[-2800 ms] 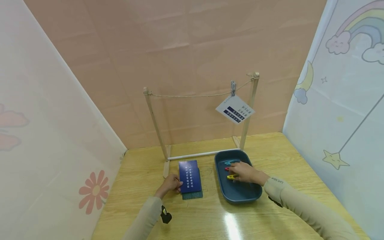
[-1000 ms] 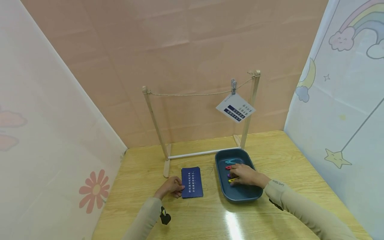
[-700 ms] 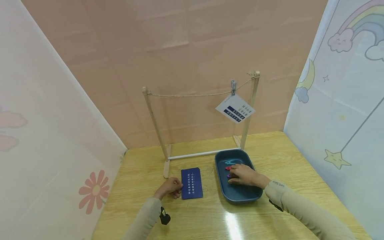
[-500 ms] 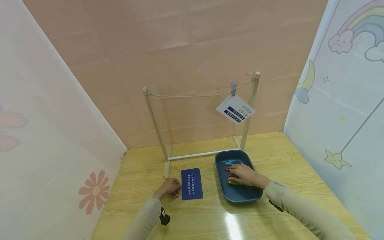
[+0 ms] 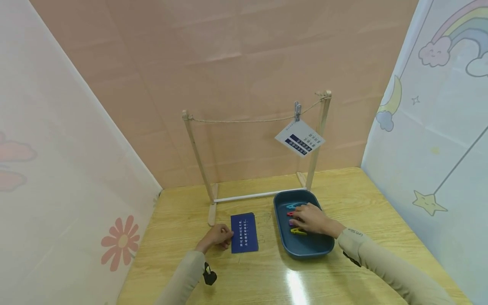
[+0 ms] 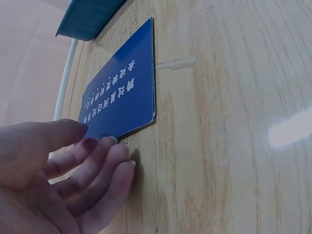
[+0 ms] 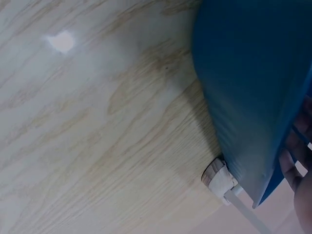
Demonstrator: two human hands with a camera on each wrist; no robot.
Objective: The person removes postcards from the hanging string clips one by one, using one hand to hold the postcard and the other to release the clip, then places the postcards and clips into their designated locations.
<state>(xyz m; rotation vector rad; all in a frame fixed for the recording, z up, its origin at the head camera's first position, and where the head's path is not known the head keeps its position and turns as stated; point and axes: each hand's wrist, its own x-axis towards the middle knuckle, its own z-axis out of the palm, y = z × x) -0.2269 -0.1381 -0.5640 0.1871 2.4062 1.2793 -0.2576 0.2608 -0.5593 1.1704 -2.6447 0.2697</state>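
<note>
My left hand (image 5: 218,236) is at the left edge of a stack of dark blue cards (image 5: 244,233) with white writing. In the left wrist view its thumb overlaps the edge of the top blue card (image 6: 122,87), and the curled fingers are just below that edge. My right hand (image 5: 309,219) reaches into a dark blue tray (image 5: 305,252), its fingertips round a purple clothespin (image 5: 292,222). A yellow clothespin (image 5: 298,231) lies near those fingers, with a red one (image 5: 290,214) and a teal one (image 5: 291,206) farther back. The tray wall hides most of this hand in the right wrist view.
Behind the cards and tray stands a wooden frame (image 5: 199,163) with a string (image 5: 244,121) tied between its posts. A grey clothespin (image 5: 297,112) holds a white card (image 5: 300,138) on the string near the right post. Patterned sheets surround the wooden table (image 5: 263,275).
The offset blue cards have come into line in one stack. My right hand has left the yellow clothespin and shifted slightly back to the purple one; the left hand has stayed by the cards.
</note>
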